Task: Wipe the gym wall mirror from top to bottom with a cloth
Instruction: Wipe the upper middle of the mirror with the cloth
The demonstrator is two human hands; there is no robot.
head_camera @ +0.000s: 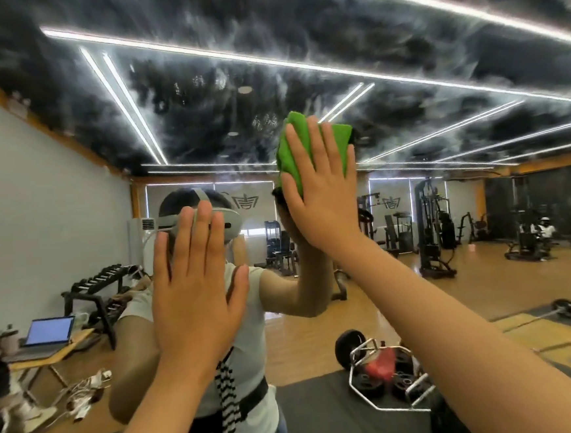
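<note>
The wall mirror (436, 67) fills the whole view and reflects the gym and the person wiping. My right hand (321, 193) is raised high with straight, spread fingers, pressing a folded green cloth (289, 147) flat against the glass. The cloth sticks out above and to both sides of the fingers. My left hand (194, 291) is lower and to the left, its palm flat against the mirror with fingers straight, holding nothing.
Everything else is reflection: a hex barbell (385, 376) with plates on a dark mat, a dumbbell rack (101, 282) and a laptop (49, 332) on a small table at the left, weight machines (432, 232) at the back right, wooden floor between them.
</note>
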